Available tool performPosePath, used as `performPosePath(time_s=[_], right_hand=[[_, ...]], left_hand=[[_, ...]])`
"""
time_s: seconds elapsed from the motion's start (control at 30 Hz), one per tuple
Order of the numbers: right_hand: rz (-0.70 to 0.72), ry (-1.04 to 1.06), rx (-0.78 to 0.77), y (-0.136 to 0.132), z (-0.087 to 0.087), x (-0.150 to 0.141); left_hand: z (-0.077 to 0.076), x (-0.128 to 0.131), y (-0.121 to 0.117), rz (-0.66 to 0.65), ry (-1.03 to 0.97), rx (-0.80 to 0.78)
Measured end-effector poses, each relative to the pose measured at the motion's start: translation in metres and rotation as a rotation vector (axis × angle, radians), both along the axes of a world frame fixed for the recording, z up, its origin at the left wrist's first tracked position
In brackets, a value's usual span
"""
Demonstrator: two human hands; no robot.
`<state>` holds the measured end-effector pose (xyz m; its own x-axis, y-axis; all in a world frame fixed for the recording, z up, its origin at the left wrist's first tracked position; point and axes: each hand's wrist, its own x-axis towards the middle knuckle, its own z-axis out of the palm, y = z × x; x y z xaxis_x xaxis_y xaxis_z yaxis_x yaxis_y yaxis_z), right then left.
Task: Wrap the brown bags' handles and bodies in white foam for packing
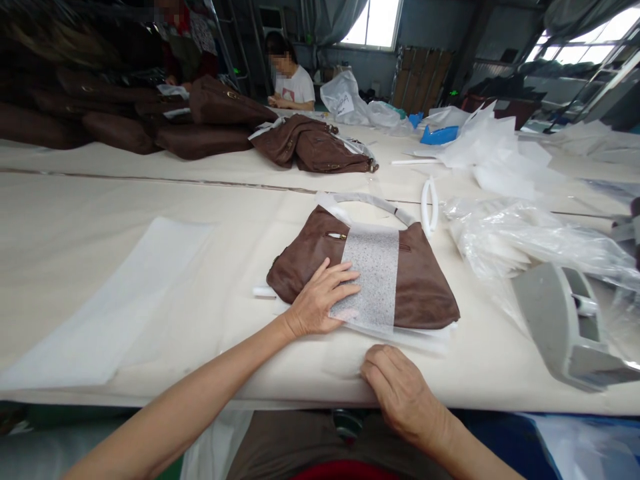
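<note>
A brown leather handbag [423, 280] lies flat on the cream table [100, 200] in front of me, its handle wrapped in white foam. A strip of white foam sheet [373, 273] runs down over the bag's middle. My left hand [320, 300] rests flat on the bag's left half, fingers spread, fingertips on the edge of the strip. My right hand [400, 390] sits at the table's near edge, fingers curled down onto the thin white sheet under the bag; what they pinch is hidden.
A large white foam sheet [115, 300] lies to the left. Clear plastic bags [530, 233] and a grey tape dispenser [565, 327] are on the right. More brown bags [313, 147] are piled at the back, where two people work.
</note>
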<state>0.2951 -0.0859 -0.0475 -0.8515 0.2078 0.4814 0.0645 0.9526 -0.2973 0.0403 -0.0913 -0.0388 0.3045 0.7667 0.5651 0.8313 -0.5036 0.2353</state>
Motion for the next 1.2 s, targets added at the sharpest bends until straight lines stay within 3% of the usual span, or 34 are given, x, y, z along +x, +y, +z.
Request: performPosePath(time_s=[0.27, 0.43, 0.6, 0.77, 0.93, 1.2], right_hand=[[0.017, 0.001, -0.099, -0.01, -0.007, 0.011], [0.036, -0.187, -0.006, -0.005, -0.011, 0.021], [-0.004, -0.043, 0.088, -0.002, -0.013, 0.012], [-0.017, 0.017, 0.19, 0.008, 0.011, -0.005], [-0.159, 0.081, 0.206, 0.022, 0.036, -0.017], [-0.376, 0.033, 0.149, 0.033, 0.049, -0.032]], left_hand=[[0.001, 0.002, 0.0, -0.019, 0.02, 0.03], [0.002, 0.0, -0.004, -0.055, 0.047, -0.031], [0.002, -0.002, -0.012, -0.11, 0.103, -0.091], [0.0, -0.004, -0.014, -0.104, 0.159, -0.083], [0.002, -0.005, -0.015, -0.144, 0.117, -0.078], [0.027, -0.021, -0.021, -0.344, 0.019, -0.341]])
